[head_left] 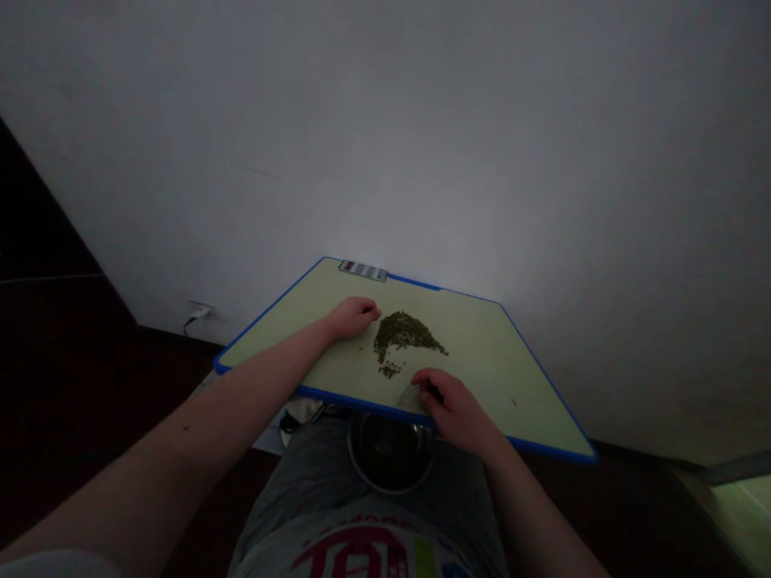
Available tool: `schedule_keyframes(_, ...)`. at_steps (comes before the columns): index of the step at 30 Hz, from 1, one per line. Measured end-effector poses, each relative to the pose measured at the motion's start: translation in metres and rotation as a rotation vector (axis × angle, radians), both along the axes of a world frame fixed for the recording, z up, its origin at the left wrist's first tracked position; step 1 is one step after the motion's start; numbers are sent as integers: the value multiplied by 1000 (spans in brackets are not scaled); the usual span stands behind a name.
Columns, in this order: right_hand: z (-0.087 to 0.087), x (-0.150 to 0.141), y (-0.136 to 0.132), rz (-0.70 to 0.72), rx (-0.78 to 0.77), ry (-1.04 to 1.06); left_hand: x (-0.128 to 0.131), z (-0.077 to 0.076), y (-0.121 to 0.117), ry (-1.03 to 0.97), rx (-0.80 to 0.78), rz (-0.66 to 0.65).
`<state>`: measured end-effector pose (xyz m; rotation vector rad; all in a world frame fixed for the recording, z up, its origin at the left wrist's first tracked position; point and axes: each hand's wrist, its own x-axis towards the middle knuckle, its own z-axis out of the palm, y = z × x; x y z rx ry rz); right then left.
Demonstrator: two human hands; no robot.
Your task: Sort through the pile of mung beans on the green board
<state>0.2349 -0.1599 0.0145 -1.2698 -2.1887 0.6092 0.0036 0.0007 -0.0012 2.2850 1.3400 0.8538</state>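
A loose pile of small dark green beans or seeds (402,331) lies spread on a pale yellow table top (482,353) with a blue edge. My left hand (354,317) rests at the pile's left side, its fingers curled together; whatever may be between them is hidden. Close to the table's front edge, my right hand (449,405) is closed around a clear, round, shallow container (410,398). A few beans lie between that container and the main pile. Below the edge, a shiny metal bowl (391,482) sits on my lap, its inside dark.
A grey and white labelled strip (362,270) lies at the table's back edge, close to a plain wall (422,144). A small dark sliver (514,402) lies on the right side of the top. At the left, a plug (200,311) sits in a wall socket.
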Motion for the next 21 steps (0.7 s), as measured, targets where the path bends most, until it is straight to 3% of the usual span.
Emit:
schedule_keyframes(6,0,8,1,-41,15,-45,0,-1,1,0,-8,6)
schedule_keyframes(14,-6,7,32,-312,204,-184,-1,-1,0,-1,2,-6)
schedule_keyframes(21,-4,-6,53,-273,276,-263,-1,0,-1,4,18,-10)
